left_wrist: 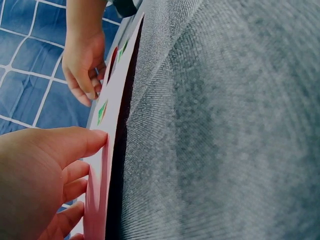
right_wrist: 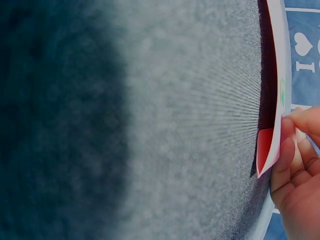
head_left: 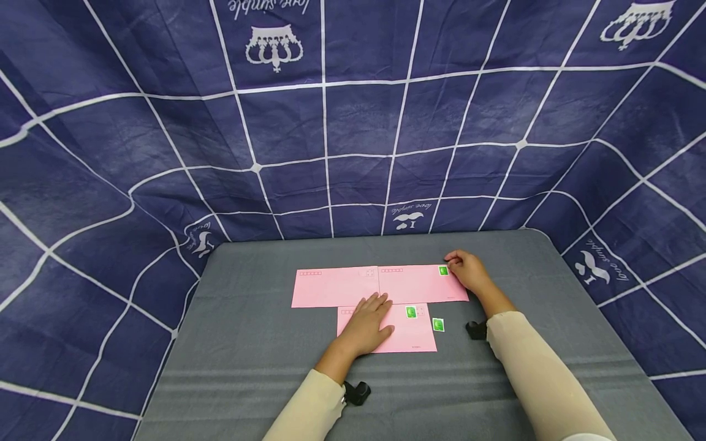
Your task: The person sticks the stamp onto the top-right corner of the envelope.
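Observation:
In the head view, my left hand (head_left: 364, 326) rests on a lower pink envelope (head_left: 410, 338), its fingers spread towards the two upper envelopes. A pink upper left envelope (head_left: 328, 289) meets an upper right one (head_left: 416, 286). Beside that envelope's top right corner is my right hand (head_left: 467, 272), close to a green stamp (head_left: 444, 270). In the right wrist view, thumb and finger tips (right_wrist: 286, 120) come together at the envelope's edge; whether something is between them is unclear. Another stamp (head_left: 411, 312) lies on the lower envelope, and a loose one (head_left: 438, 324) just right of it.
A grey cloth (head_left: 254, 367) covers the table. Behind it and at both sides hangs a dark blue curtain (head_left: 358, 122) with white lines. Black devices are strapped at the left wrist (head_left: 357, 393) and the right wrist (head_left: 477, 331).

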`<state>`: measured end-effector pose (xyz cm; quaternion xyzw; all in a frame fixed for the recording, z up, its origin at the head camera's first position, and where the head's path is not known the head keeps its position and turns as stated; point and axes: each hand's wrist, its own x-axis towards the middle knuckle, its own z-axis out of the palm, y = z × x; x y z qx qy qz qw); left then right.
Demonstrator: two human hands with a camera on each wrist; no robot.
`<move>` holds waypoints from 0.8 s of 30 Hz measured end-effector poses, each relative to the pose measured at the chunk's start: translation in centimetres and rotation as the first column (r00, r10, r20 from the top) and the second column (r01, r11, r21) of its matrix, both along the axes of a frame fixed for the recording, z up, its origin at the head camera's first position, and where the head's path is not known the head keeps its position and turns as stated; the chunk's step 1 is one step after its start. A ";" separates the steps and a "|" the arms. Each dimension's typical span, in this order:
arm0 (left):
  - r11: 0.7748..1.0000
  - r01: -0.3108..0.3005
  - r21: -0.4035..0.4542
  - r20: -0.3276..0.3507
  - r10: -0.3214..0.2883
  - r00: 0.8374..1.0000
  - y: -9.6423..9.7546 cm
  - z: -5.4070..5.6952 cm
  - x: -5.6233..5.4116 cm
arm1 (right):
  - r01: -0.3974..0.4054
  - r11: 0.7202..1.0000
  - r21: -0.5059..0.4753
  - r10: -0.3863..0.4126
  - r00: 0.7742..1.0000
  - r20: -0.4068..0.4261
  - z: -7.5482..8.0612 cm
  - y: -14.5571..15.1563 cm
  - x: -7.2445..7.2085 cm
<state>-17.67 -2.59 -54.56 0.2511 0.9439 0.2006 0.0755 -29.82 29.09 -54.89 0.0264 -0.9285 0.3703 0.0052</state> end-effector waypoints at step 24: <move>0.996 -0.085 0.037 -0.055 0.087 0.995 0.8 0.6 -0.9 | 0.030 0.998 -0.049 -0.033 0.998 -0.047 0.2 0.6 1.4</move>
